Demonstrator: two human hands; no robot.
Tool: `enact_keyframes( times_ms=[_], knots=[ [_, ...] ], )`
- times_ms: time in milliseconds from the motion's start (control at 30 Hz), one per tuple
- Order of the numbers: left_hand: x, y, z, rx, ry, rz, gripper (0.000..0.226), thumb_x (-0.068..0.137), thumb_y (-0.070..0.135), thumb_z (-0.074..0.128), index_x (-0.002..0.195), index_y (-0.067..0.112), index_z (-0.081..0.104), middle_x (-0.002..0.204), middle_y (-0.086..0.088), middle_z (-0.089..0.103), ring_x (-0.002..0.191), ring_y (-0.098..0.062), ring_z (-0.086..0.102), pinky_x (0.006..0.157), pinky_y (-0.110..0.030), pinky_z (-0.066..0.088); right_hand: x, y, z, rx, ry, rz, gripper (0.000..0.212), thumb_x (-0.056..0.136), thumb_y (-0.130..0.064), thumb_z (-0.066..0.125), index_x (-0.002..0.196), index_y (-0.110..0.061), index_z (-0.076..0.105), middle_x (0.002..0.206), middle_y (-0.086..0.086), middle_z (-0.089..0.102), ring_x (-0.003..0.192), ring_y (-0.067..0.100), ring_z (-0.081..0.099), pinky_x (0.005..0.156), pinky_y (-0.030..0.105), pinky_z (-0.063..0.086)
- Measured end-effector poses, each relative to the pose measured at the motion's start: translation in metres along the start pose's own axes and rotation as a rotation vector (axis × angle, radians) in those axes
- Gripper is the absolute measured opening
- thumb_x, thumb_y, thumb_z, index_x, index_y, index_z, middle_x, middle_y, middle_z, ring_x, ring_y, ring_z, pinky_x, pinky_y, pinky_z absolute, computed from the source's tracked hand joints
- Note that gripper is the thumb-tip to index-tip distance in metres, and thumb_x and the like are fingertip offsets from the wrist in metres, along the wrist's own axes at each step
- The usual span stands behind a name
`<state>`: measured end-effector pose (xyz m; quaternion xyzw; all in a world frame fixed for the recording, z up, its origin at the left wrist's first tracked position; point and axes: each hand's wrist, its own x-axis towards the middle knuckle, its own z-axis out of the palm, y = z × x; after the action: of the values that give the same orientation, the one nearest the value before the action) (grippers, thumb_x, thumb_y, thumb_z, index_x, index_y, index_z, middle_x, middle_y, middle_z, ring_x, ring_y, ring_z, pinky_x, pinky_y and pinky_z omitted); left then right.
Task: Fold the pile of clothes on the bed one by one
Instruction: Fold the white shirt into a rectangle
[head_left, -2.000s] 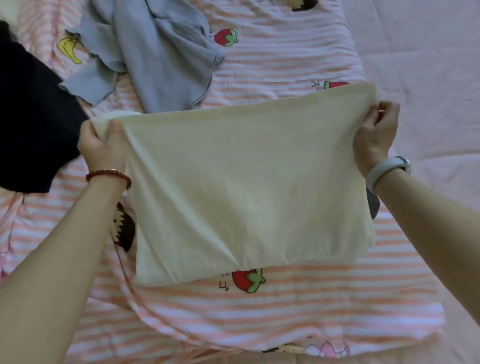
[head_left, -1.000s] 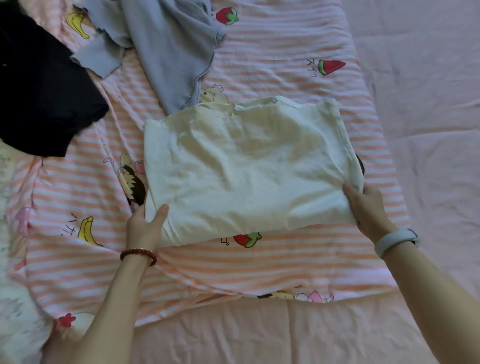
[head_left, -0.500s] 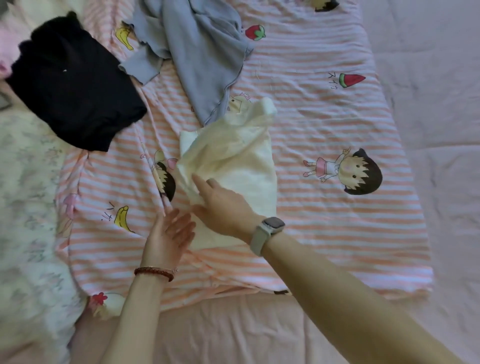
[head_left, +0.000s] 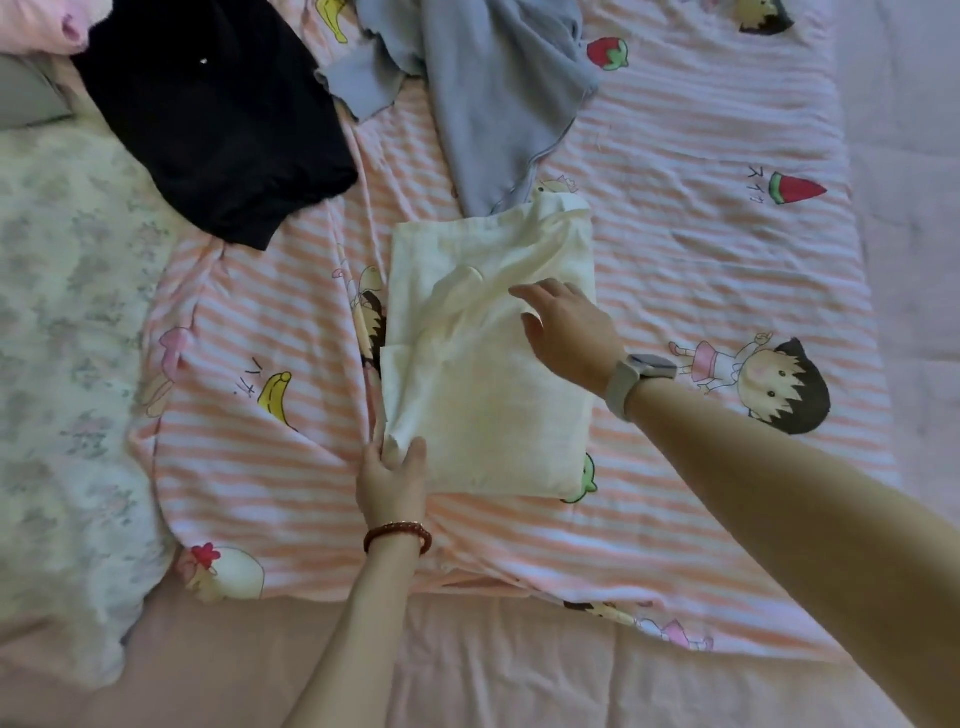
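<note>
We should smooth the folded cream garment flat with our open right hand while our left hand pinches its near-left corner, keeping the edges aligned.

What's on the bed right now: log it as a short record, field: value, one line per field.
surface: striped cartoon sheet over a pink bed
garment in work: cream garment, folded into a narrow rectangle, lying flat
left hand: left hand holds the cream garment's near-left corner
right hand: right hand lies flat on top, fingers straight
unfolded: grey-blue garment, crumpled, its hem touching the cream garment's far edge
also there: black garment, far left
wrists: bead bracelet left, watch right
</note>
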<state>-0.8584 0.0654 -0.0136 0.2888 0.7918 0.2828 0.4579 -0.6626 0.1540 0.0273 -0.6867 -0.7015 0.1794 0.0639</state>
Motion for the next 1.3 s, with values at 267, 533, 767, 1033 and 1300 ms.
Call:
enact_keyframes(
  times_ms=[267,533,767,1033,1300],
  knots=[
    [0.003,-0.021,-0.020,0.010,-0.136,0.079,0.011,0.086,0.004,0.061,0.087,0.010,0.052,0.078,0.000,0.056,0.073,-0.018,0.052,0.058,-0.016,0.039,0.098,-0.014,0.009,-0.247,-0.279,-0.051,0.048,0.099,-0.033,0.030,0.146,-0.037,0.018,0.157,-0.004,0.008,0.144,0.026,0.004,0.107,0.061,0.013],
    [0.012,-0.019,-0.022,-0.118,-0.125,0.111,0.051,0.075,0.025,0.072,0.118,0.018,0.046,0.117,0.005,0.052,0.106,-0.005,0.051,0.090,-0.019,0.040,0.091,0.024,0.000,-0.294,-0.032,-0.245,0.039,0.094,-0.028,0.045,0.132,-0.021,0.049,0.140,0.004,0.044,0.135,0.026,0.030,0.099,0.052,0.023],
    [0.040,0.038,0.013,0.296,-0.070,0.332,0.059,0.076,0.044,0.067,0.124,0.012,0.053,0.122,-0.006,0.056,0.120,-0.023,0.045,0.102,-0.037,0.038,0.098,0.001,-0.004,-0.377,-0.021,-0.379,0.041,0.092,-0.030,0.046,0.133,-0.024,0.049,0.130,0.000,0.055,0.121,0.025,0.038,0.093,0.039,0.025],
    [0.049,0.077,0.029,-0.351,-0.399,0.083,0.020,0.091,0.012,0.054,0.072,0.016,0.051,0.061,0.006,0.050,0.052,-0.007,0.047,0.052,-0.022,0.038,0.106,-0.001,-0.006,-0.113,-0.050,-0.387,0.026,0.096,-0.026,0.044,0.107,-0.012,0.063,0.102,0.009,0.064,0.100,0.031,0.057,0.092,0.038,0.034],
    [0.062,0.076,0.036,0.015,-0.068,0.116,0.008,0.087,0.015,0.054,0.095,0.013,0.056,0.083,0.000,0.061,0.079,-0.019,0.056,0.067,-0.024,0.044,0.102,0.033,-0.017,-0.179,0.080,-0.244,0.047,0.082,-0.018,0.038,0.126,-0.019,0.054,0.131,0.004,0.052,0.127,0.025,0.040,0.110,0.044,0.015]
  ],
)
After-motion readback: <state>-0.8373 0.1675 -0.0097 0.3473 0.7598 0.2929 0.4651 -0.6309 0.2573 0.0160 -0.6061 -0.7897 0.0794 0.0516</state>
